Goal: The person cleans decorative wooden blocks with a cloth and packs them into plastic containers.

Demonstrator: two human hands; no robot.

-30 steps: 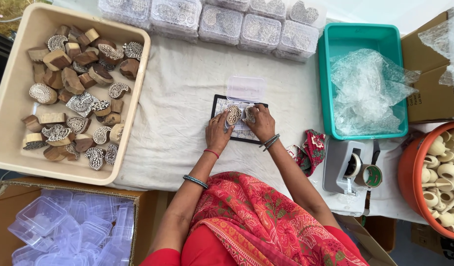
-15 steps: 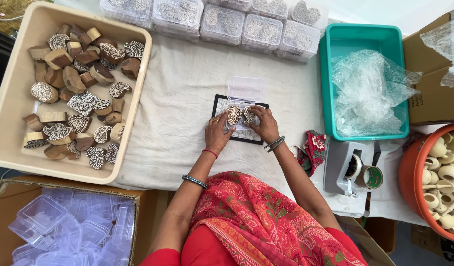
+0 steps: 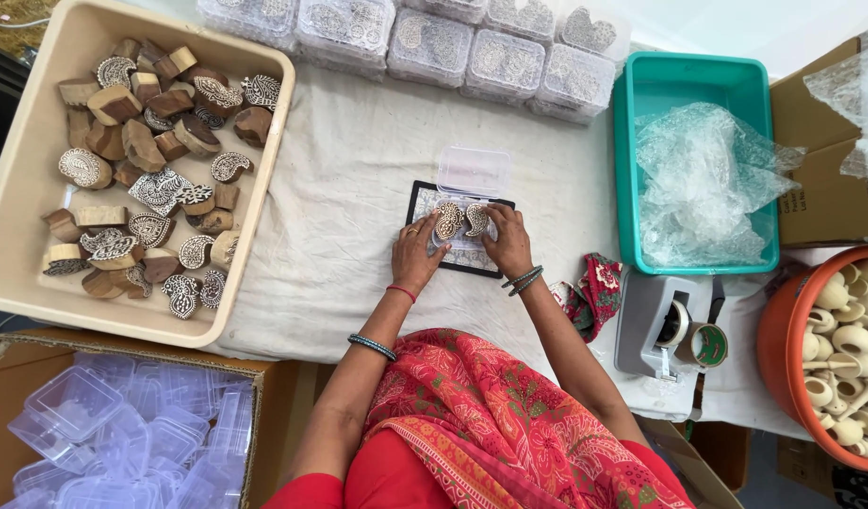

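A small clear plastic box (image 3: 468, 174) with its lid hinged back rests on a black-edged patterned pad (image 3: 417, 200) in the middle of the white cloth. Inside it lie two carved wooden stamps, a paisley-shaped one (image 3: 446, 220) on the left and another (image 3: 475, 219) on the right. My left hand (image 3: 414, 254) rests against the box's left side, fingertips by the left stamp. My right hand (image 3: 507, 242) presses fingers on the right stamp and the box's right side.
A beige tray (image 3: 19, 188) of several carved wooden stamps sits left. Filled clear boxes (image 3: 425, 42) line the far edge. A teal bin (image 3: 641, 104) holds bubble wrap. Tape dispenser (image 3: 665, 325), orange tub (image 3: 783, 330) of pale knobs, carton of empty boxes (image 3: 123, 434).
Both hands have stayed at the box; the right stamp has settled lower into it beside the left one. The view has shifted slightly.
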